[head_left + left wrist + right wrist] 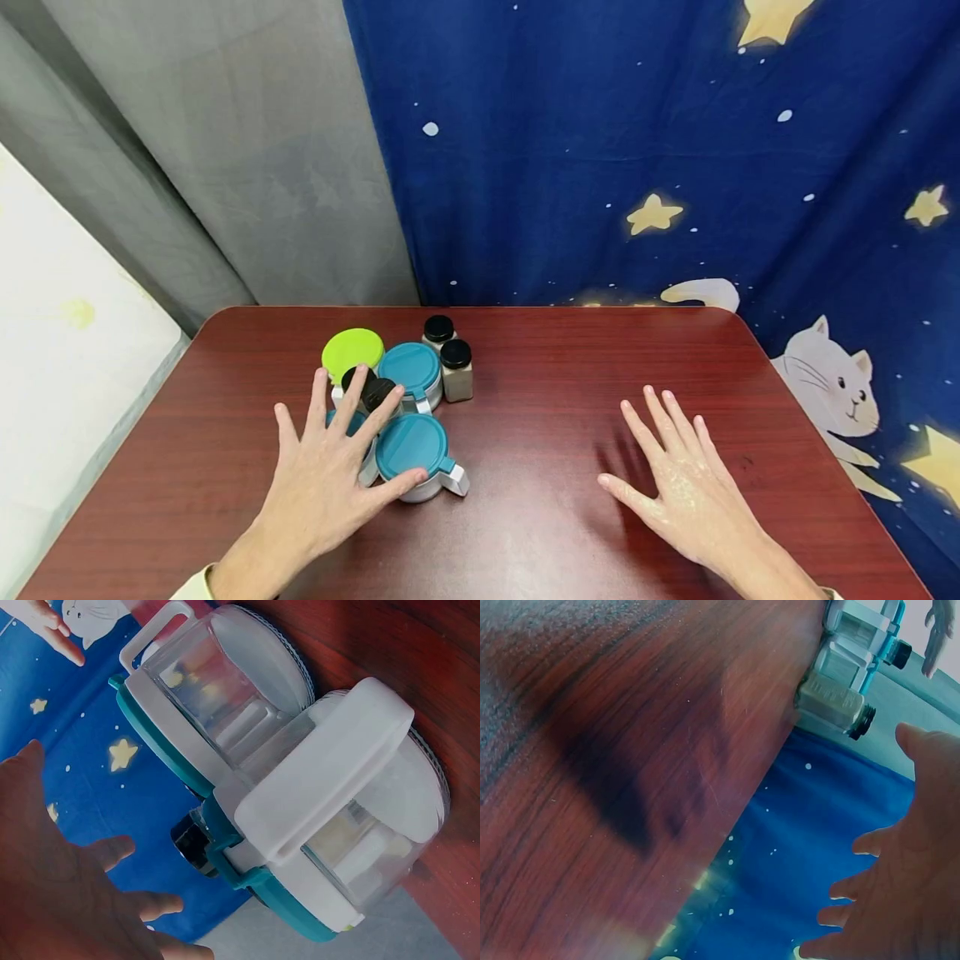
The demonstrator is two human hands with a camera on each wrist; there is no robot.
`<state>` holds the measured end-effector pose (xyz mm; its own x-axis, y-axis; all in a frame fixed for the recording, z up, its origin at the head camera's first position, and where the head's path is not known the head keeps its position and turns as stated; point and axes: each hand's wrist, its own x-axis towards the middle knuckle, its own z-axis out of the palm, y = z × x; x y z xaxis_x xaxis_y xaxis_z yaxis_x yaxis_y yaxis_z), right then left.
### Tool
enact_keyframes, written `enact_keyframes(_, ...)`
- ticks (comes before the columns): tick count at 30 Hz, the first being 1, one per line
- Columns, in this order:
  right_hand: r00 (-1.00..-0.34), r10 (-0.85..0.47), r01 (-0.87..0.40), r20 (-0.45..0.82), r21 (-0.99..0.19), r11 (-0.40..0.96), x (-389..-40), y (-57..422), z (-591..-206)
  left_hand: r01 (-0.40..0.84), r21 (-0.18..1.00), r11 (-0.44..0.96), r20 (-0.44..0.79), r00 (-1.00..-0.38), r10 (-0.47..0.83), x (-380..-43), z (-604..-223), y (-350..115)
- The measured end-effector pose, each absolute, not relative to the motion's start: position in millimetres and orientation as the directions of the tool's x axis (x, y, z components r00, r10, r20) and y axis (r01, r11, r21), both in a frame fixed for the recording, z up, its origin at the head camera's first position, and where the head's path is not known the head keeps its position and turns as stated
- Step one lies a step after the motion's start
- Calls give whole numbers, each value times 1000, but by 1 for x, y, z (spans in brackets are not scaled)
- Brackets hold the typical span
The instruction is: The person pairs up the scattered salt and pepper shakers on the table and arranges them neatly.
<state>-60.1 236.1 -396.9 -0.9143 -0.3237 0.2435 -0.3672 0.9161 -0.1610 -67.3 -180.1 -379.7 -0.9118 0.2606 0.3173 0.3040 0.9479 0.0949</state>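
Note:
My left hand [322,479] is spread with straight fingers over the left part of a cluster of jars, holding none of them. Closest to its thumb is a clear jar with a teal lid [412,446] and white handle. Another teal-lidded jar [409,368] stands behind, beside a jar with a lime-green lid [352,348]. Black caps [381,393] show between the fingers, and a further teal lid is partly hidden under them. In the left wrist view, a white handle [330,772] faces the palm side. My right hand [686,492], fingers extended, hovers above the table with nothing in it.
Two square black-capped bottles [457,379] stand at the cluster's right rear. The reddish-brown table [540,467] ends at a back edge before grey [247,150] and starry blue curtains [562,167]. A white surface [67,350] lies left of the table.

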Motion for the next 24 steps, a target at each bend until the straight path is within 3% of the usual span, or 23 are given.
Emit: enact_keyframes(24,-917,-342,-387,206,-249,888,-63,220,-396,384,146,912,399,-866,301,-58,-385,-181)
